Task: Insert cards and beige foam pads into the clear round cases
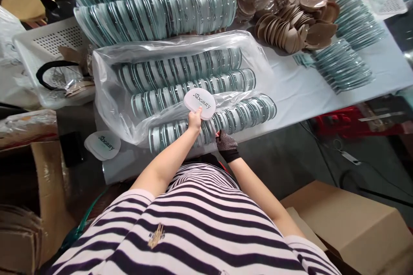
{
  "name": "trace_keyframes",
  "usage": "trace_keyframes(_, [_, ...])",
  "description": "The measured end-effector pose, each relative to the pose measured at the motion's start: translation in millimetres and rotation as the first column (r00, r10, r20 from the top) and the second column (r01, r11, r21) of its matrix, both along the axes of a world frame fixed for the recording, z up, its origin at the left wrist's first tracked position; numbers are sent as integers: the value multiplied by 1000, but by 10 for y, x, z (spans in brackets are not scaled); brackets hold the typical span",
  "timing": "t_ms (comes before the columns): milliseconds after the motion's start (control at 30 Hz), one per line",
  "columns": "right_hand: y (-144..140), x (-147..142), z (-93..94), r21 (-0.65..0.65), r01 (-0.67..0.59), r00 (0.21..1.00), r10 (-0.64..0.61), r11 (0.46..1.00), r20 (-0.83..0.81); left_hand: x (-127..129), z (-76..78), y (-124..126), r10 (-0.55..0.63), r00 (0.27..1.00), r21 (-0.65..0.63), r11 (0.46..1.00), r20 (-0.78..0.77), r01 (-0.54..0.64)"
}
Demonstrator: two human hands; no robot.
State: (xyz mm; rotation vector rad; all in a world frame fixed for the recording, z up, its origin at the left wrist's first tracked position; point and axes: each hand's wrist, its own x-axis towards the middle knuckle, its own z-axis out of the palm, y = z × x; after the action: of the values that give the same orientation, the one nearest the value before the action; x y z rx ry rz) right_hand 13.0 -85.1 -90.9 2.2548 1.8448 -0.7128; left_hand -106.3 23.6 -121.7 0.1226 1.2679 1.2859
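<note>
Left fingers (195, 117) clamped on white compact (199, 103) lower edge, gloved right hand (226, 142) grip unclear

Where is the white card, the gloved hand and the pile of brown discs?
white card (200, 103): head view, on its printed face.
gloved hand (226, 142): head view, on the glove's back.
pile of brown discs (297, 25): head view, middle of the heap.

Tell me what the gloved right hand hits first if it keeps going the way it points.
Probably the nearest row of round compacts inside the clear plastic bag; the right hand is already at that row's edge, though depth is unclear.
</note>
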Motion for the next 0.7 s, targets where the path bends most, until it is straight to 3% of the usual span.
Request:
trace_keyframes(167, [152, -8, -170, 2, 11, 999, -11, 1000, -39, 24, -42, 56, 18, 1000, 27, 999, -10, -18])
trace_keyframes(233, [150, -1, -185, -46, 82, 983, -88, 996, -164, 31, -72, 56, 13, 1000, 33, 999, -26, -12])
trace_keyframes(267, [140, 6, -181, -98, 139, 946, -161, 985, -280, 34, -91, 53, 12, 999, 39, 999, -43, -10])
trace_keyframes(333, [119, 30, -149, -243, 219, 796, -317, 945, -515, 43, -134, 50, 11, 996, 53, 999, -83, -6])
trace_keyframes(400, [119, 66, -90, -363, 179, 636, -389, 914, -666, 54, -167, 54, 11, 993, 66, 998, -114, -4])
trace_keyframes(433, [135, 88, -50, -369, 153, 619, -379, 917, -687, 59, -173, 58, 14, 992, 69, 998, -123, -5])
trace_keyframes(500, [213, 128, 44, -297, 167, 676, -328, 940, -660, 67, -146, 57, 17, 993, 75, 997, -117, -9])
trace_keyframes(567, [347, 158, 147, -108, 251, 777, -266, 962, -570, 63, -62, 31, 7, 997, 85, 996, -83, 1])
trace_keyframes(633, [507, 169, 245, 149, 298, 847, -189, 943, -497, 44, 69, -29, -36, 999, 93, 995, -26, 39])
trace_keyframes(700, [635, 154, 326, 331, 248, 896, -85, 911, -436, 6, 208, -118, -97, 995, 103, 990, 35, 93])
